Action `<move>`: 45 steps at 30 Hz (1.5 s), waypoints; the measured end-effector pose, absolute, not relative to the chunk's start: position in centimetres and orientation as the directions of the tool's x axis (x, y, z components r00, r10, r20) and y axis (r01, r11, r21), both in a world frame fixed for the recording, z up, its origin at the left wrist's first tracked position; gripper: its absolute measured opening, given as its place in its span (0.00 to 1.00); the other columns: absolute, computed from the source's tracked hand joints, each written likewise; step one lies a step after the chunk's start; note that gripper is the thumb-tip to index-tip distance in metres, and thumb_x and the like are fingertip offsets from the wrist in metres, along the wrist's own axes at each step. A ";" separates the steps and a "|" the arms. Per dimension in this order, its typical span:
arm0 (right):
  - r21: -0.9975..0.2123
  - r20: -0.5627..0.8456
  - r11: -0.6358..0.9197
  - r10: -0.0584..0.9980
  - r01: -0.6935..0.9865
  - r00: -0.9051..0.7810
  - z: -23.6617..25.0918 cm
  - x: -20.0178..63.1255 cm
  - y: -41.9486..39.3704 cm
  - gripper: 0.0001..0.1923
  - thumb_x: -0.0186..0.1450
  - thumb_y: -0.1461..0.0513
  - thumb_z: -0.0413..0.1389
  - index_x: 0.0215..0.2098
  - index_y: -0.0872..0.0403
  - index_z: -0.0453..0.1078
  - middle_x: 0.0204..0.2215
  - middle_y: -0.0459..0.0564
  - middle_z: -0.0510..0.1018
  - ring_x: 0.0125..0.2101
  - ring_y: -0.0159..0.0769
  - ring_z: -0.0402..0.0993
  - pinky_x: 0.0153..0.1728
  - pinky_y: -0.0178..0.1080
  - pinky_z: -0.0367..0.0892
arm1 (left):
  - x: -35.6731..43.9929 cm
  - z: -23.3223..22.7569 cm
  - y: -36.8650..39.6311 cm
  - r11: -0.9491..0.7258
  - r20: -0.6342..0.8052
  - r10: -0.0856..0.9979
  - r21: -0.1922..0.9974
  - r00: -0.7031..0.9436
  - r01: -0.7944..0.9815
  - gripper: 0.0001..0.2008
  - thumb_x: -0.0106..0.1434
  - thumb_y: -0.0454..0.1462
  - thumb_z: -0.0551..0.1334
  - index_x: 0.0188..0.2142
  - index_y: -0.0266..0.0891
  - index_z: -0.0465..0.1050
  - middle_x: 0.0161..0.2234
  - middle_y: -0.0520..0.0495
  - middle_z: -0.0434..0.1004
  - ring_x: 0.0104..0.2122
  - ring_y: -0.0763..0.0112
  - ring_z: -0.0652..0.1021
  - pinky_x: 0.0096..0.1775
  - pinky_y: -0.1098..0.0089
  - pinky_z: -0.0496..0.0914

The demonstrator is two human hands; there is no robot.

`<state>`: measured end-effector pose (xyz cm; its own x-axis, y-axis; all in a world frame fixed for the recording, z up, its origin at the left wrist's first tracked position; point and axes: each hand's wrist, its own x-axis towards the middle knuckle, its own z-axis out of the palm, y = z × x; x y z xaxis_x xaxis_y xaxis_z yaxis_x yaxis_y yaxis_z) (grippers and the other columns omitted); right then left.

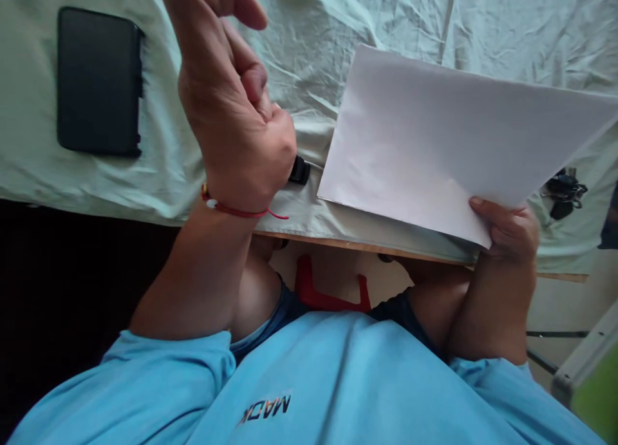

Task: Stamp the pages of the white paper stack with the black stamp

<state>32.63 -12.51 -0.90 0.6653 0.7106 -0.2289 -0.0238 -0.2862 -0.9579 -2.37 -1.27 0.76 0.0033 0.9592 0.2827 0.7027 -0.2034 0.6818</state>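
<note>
Grn cloth [309,26]: blk case [98,81] closed; R grip [514,231] holds wht paper [425,136]

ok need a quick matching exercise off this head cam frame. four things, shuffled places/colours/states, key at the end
Things
1. paper
2. bracelet
3. case
4. cloth

Place, colour or state
A. around the wrist of the left hand
B. pale green and wrinkled
C. white, gripped near a corner by the right hand
D. black, lying to the left of the left hand

Pairs: 1-C, 2-A, 3-D, 4-B
</note>
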 end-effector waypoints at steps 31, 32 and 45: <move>-0.973 -0.199 -0.226 0.703 -0.050 0.683 -1.2 33.6 -13.0 0.21 0.39 0.63 0.75 0.30 0.53 0.76 0.33 0.45 0.82 0.41 0.38 0.80 0.50 0.41 0.81 | -0.2 0.6 -2.4 -0.370 0.392 0.918 0.902 -0.060 0.220 0.22 0.55 0.27 0.58 0.43 0.51 0.53 0.55 0.50 0.66 0.63 0.72 0.77 0.60 0.61 0.81; -0.973 -0.194 -0.225 0.702 -0.045 0.685 -1.3 33.6 -13.0 0.21 0.39 0.63 0.74 0.31 0.52 0.76 0.33 0.44 0.82 0.41 0.38 0.80 0.49 0.41 0.81 | 0.0 0.9 -2.6 -0.308 0.335 0.941 0.911 -0.056 0.273 0.22 0.57 0.27 0.59 0.44 0.53 0.54 0.57 0.51 0.70 0.66 0.71 0.75 0.62 0.61 0.80; -0.972 -0.209 -0.227 0.712 -0.062 0.670 -0.7 34.0 -13.3 0.18 0.39 0.65 0.73 0.28 0.51 0.76 0.30 0.42 0.80 0.40 0.36 0.80 0.44 0.36 0.79 | 1.4 1.6 -3.5 -0.124 0.126 0.974 0.992 0.189 -0.026 0.24 0.63 0.32 0.61 0.57 0.54 0.66 0.72 0.51 0.69 0.76 0.64 0.67 0.72 0.59 0.68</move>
<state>33.98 -13.25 -0.68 0.6703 0.7119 -0.2093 -0.0620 -0.2274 -0.9718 1.40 -3.55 1.61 0.1894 0.9737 0.1264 -0.0256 -0.1238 0.9920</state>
